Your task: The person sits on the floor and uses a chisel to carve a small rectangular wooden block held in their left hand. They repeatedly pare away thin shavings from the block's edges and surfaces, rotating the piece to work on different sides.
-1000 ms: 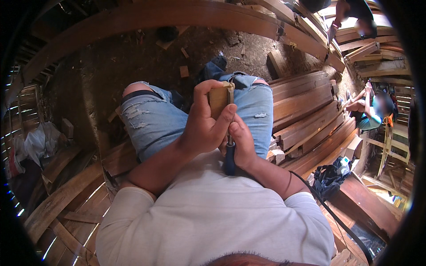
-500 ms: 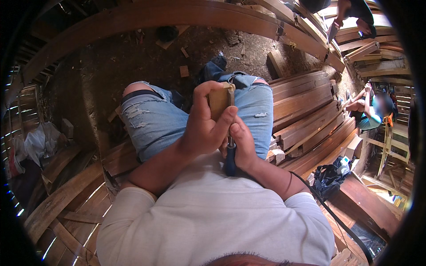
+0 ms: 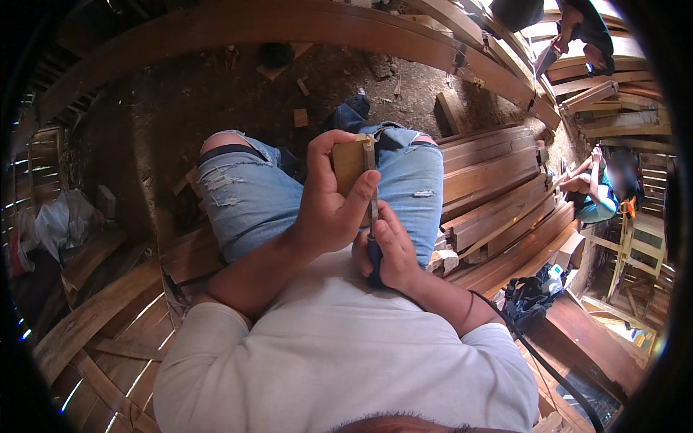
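Note:
My left hand is closed around a small flat wooden block, held up in front of my knees. Its thumb presses on the chisel, whose narrow metal blade lies along the block's right edge. Lower down, my right hand grips the chisel by its blue handle, close to my shirt. The fingers partly cover the handle. Against the block's upper right corner, I cannot make out the exact contact of the cutting end.
Stacked brown planks lie to my right, with a black bag and a dark cable nearer. A long beam crosses ahead. One person sits at the far right; another is partly visible at the upper right.
My right hand has drawn back slightly towards me on the chisel, and more of the blade shows between my hands. My left hand and the block have shifted slightly left.

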The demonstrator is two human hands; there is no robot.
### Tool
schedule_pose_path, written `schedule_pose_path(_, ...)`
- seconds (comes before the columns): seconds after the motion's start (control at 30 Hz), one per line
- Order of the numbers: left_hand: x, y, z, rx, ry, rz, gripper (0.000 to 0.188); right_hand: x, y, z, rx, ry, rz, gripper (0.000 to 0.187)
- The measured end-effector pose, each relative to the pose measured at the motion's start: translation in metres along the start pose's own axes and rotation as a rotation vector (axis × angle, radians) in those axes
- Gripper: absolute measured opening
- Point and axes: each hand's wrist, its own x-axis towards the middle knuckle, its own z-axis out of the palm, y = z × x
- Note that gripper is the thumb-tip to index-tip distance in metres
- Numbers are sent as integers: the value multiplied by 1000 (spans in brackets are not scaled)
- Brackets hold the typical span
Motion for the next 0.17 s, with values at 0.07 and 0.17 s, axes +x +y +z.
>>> schedule_pose_path(0.07, 0, 0, 0, -10, 1, -6, 49, 1, 1, 2, -6, 12, -17, 51)
schedule_pose_path(0.17, -1, -3, 0, -20, 8, -2, 48, 2, 0, 6, -18, 41, -28, 51)
